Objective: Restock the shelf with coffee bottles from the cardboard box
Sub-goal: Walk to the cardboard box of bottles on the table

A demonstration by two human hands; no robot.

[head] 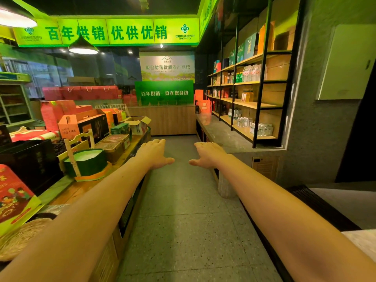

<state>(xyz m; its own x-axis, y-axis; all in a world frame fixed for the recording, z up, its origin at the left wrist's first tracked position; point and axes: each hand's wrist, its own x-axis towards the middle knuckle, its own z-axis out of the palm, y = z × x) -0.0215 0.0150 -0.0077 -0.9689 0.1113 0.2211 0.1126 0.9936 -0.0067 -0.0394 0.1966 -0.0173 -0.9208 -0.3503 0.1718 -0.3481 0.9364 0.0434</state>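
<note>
Head view: both arms reach straight forward over the aisle floor (183, 200), palms down.
Left hand (154, 154): fingers spread and straight, thumb out to the side, holds nothing.
Right hand (207, 153): same pose, spread flat, holds nothing.
Shelf (256, 104): stands ahead and to the right of the right hand, above a stone ledge (219, 133). Its boards run lengthwise away down the aisle.
Shelf stock: clear bottles (262, 130) on the lowest board, and bare board shows on the tier above.
Cardboard box (138, 124): flaps open, on the left worktop (85, 186), ahead of the left hand and well apart from it.
Coffee bottles: none in either hand. Cannot tell from here whether any sit in the box.
Nearer hand: left for the box, right for the shelf.
Judgement: restocking not yet begun. The next move likely turns left toward the box, then crosses the aisle.
</note>
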